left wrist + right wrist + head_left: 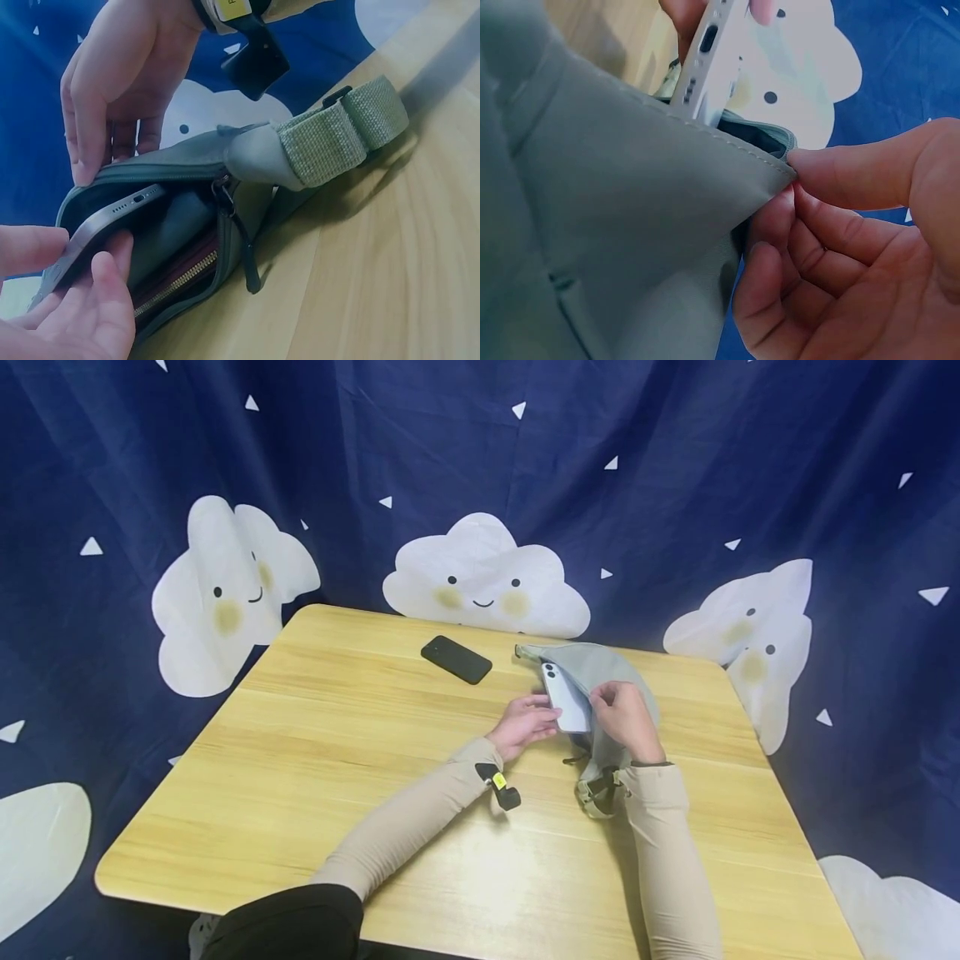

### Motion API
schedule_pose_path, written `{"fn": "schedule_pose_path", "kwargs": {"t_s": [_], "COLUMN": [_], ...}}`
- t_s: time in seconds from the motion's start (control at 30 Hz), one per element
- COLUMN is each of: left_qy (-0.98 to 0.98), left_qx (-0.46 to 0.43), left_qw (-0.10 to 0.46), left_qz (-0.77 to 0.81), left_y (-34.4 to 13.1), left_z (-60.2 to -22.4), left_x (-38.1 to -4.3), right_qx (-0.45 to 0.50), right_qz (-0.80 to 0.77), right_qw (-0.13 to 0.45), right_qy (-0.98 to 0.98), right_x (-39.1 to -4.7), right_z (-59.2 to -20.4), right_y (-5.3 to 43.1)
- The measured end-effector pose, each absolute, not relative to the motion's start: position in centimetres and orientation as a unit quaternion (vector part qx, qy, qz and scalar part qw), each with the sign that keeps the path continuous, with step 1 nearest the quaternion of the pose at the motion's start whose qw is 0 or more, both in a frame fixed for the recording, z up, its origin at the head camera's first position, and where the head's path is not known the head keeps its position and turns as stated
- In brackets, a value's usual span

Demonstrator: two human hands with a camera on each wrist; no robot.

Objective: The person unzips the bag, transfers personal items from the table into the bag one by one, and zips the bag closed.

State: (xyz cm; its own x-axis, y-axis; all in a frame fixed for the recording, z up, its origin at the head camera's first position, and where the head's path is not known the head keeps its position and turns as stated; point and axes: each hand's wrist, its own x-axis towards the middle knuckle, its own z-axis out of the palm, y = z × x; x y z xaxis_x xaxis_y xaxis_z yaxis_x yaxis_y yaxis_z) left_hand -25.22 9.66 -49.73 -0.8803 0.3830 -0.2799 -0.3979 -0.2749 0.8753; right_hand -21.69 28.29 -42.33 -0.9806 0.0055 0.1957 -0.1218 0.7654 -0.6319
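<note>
Head view: black phone (456,659) near grey bag (611,664), curtain (450,452) behind table (315,735).

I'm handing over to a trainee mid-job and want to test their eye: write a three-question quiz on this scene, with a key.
1. True or false: the dark phone lies on the table, apart from the bag.

2. Which item does the left grip hold?
a) dark phone
b) strap
c) pale phone

3. In a few words, what is the right grip doing to the bag?

Key
1. True.
2. c
3. Pinching it at its open edge.
</note>
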Motion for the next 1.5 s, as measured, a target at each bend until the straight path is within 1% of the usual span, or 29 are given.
{"fn": "schedule_pose_path", "kwargs": {"t_s": [0.23, 0.53, 0.83, 1.2, 1.5], "left_qy": [0.541, 0.542, 0.522, 0.504, 0.540], "left_qx": [-0.002, 0.034, 0.030, 0.033, 0.025], "left_qw": [0.257, 0.265, 0.267, 0.270, 0.280], "left_qz": [0.801, 0.797, 0.809, 0.820, 0.793], "left_y": [9.9, 9.1, 8.8, 9.7, 10.0], "left_z": [-49.5, -48.7, -48.6, -48.0, -47.9], "left_x": [-24.8, -24.7, -24.9, -25.1, -25.0], "right_qx": [0.033, 0.031, 0.028, 0.036, 0.030], "right_qz": [0.340, 0.341, 0.338, 0.337, 0.342], "right_qw": [0.098, 0.093, 0.090, 0.098, 0.090], "right_qy": [-0.935, -0.935, -0.936, -0.936, -0.935], "right_x": [-21.6, -21.7, -21.7, -21.7, -21.7], "right_z": [-42.4, -42.3, -42.2, -42.3, -42.3], "right_y": [28.3, 28.4, 28.4, 28.4, 28.4]}}
